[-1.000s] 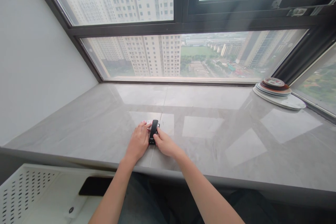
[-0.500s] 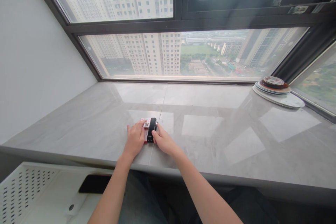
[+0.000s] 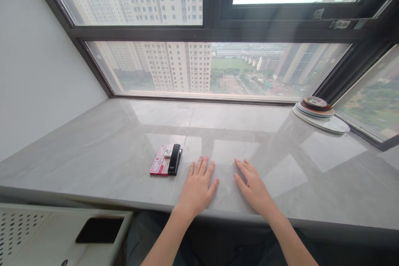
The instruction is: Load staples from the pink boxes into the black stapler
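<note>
A black stapler [image 3: 175, 159] stands on the grey stone sill, left of both hands. Against its left side lie small red-and-white boxes [image 3: 158, 165], with a lighter printed one [image 3: 168, 151] at the top beside the stapler. My left hand [image 3: 198, 185] rests palm down on the sill, fingers spread, a short way right of the stapler and apart from it. Farther right, my right hand [image 3: 253, 186] is also laid on the stone with its fingers stretched out, and it holds nothing.
A stack of round plates or coasters [image 3: 318, 112] sits in the far right corner by the window frame [image 3: 199, 34]. Below the sill at left, a dark phone-like slab [image 3: 99, 230] lies on a white perforated surface [image 3: 34, 241]. A plain wall [image 3: 40, 75] bounds the left.
Both hands have let go of the stapler and boxes and moved right, now lying flat and apart on the sill. The stapler and boxes stay grouped together. The view has shifted slightly.
</note>
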A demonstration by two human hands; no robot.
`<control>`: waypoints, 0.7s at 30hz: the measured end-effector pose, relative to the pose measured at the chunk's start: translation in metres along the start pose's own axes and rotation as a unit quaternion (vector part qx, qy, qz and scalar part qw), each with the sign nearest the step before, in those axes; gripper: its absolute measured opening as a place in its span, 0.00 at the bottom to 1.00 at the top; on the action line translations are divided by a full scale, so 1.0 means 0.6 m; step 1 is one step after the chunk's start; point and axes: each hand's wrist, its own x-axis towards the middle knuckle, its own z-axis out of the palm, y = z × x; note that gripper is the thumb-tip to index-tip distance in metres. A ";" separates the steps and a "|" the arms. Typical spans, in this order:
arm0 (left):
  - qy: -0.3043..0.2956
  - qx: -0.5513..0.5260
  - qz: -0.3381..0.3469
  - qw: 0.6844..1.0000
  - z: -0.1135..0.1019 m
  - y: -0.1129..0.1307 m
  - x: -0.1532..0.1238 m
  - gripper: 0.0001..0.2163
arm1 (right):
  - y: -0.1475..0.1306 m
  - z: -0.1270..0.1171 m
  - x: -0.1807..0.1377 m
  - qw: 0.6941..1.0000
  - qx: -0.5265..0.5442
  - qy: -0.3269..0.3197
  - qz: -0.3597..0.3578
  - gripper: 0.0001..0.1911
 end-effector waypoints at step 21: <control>-0.001 0.046 -0.002 0.999 0.022 0.003 -0.004 0.32 | -0.033 0.032 -0.024 0.973 -0.229 -0.007 -0.018 0.34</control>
